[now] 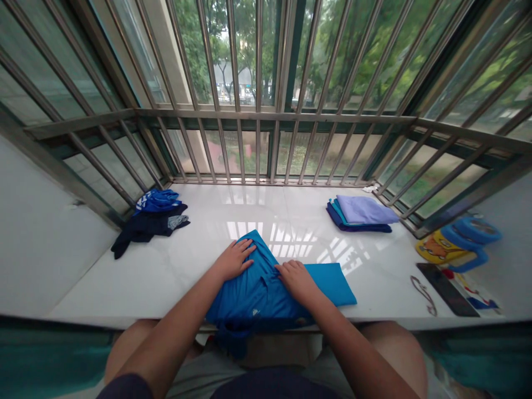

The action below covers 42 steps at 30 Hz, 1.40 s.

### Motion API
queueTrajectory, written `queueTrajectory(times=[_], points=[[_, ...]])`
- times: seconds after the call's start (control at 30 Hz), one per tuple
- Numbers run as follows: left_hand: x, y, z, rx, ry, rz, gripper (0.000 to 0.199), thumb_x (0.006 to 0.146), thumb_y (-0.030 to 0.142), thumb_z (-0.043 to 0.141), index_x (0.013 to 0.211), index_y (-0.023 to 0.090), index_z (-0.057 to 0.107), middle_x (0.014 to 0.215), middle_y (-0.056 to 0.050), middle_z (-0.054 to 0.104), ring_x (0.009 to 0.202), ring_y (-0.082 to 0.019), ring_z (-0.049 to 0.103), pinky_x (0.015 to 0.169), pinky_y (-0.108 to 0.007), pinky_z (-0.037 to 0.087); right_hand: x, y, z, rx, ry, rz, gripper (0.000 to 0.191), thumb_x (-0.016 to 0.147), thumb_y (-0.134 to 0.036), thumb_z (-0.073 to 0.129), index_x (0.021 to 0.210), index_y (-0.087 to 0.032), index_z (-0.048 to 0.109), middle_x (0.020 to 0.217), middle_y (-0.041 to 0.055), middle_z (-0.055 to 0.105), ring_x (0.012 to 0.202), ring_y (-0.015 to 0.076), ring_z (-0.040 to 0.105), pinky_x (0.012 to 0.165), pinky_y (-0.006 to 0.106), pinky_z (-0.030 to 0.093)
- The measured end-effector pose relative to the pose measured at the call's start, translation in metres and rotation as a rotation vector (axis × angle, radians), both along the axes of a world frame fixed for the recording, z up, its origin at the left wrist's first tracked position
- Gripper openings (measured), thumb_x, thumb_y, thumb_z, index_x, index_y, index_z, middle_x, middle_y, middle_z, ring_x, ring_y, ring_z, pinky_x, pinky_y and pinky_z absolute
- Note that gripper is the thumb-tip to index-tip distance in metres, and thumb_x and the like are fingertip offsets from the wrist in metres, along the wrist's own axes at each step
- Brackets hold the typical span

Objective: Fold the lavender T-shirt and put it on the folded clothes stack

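Note:
A bright blue shirt with a small white logo lies partly folded and wrinkled at the front of the white ledge. Some of its cloth hangs over the front edge. My left hand rests on its upper left part, fingers spread on the cloth. Near the middle of the shirt, my right hand has its fingers curled on a crease, and the thumb side pinches the fabric. A smooth, flat section of the shirt sticks out to the right, beyond my right wrist. The fabric beneath both palms is hidden.
A folded clothes stack, lavender on top, lies at the back right. Crumpled dark clothes lie at the left. A blue-and-yellow cup, a black phone and a thin cord-like loop are at the right. Metal window bars enclose the ledge.

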<state>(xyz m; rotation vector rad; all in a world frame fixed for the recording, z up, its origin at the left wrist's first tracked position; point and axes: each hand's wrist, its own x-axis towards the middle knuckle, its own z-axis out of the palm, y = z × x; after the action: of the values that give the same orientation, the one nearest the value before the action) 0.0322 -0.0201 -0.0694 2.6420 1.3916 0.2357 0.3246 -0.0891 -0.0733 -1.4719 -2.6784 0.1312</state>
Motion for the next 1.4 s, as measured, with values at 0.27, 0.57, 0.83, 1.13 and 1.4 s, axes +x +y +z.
queueTrajectory(times=[0.27, 0.57, 0.83, 1.13, 1.4], points=[[0.021, -0.121, 0.026, -0.069, -0.023, 0.401, 0.044, 0.106, 0.061, 0.051, 0.103, 0.021, 0.07, 0.099, -0.009, 0.072, 0.095, -0.028, 0.07, 0.085, -0.038, 0.053, -0.007, -0.011, -0.01, -0.003, -0.008, -0.173, 0.022, 0.112, -0.026, 0.049, 0.121, -0.021, 0.068, 0.112, 0.0092, 0.072, 0.108, 0.027, 0.06, 0.097, 0.037, 0.039], [-0.002, -0.219, -0.056, 0.064, 0.032, 0.505, 0.026, 0.097, 0.018, 0.067, 0.122, 0.022, 0.069, 0.112, -0.007, 0.072, 0.101, -0.028, 0.068, 0.088, -0.038, 0.052, -0.007, -0.013, -0.007, -0.026, 0.072, -0.232, 0.029, 0.114, -0.027, 0.044, 0.125, -0.02, 0.069, 0.115, 0.0104, 0.074, 0.109, 0.0272, 0.062, 0.098, 0.037, 0.04], [-0.031, -0.216, -0.043, -0.16, -0.338, 0.396, 0.028, 0.108, 0.041, 0.052, 0.093, 0.024, 0.068, 0.095, -0.007, 0.073, 0.091, -0.024, 0.07, 0.083, -0.036, 0.055, 0.004, -0.024, -0.008, 0.092, 0.118, -0.229, 0.03, 0.112, -0.027, 0.045, 0.127, -0.018, 0.071, 0.114, 0.0117, 0.074, 0.11, 0.0297, 0.061, 0.107, 0.042, 0.04], [-0.001, -0.231, -0.07, -0.3, -0.379, 0.573, 0.043, 0.091, 0.018, 0.062, 0.132, 0.029, 0.065, 0.115, -0.006, 0.081, 0.108, -0.025, 0.079, 0.097, -0.039, 0.062, 0.015, -0.031, -0.017, 0.106, 0.206, -0.241, 0.033, 0.109, -0.02, 0.042, 0.123, -0.017, 0.072, 0.115, 0.0114, 0.076, 0.115, 0.0293, 0.064, 0.121, 0.049, 0.038], [-0.044, -0.22, -0.033, -0.353, -0.61, 0.516, 0.034, 0.099, 0.051, 0.046, 0.097, 0.031, 0.074, 0.1, -0.005, 0.082, 0.095, -0.027, 0.078, 0.084, -0.036, 0.063, 0.046, -0.06, 0.035, 0.098, 0.296, -0.188, 0.039, 0.103, -0.02, 0.038, 0.119, -0.018, 0.073, 0.112, 0.0132, 0.077, 0.112, 0.0273, 0.071, 0.112, 0.048, 0.052]])
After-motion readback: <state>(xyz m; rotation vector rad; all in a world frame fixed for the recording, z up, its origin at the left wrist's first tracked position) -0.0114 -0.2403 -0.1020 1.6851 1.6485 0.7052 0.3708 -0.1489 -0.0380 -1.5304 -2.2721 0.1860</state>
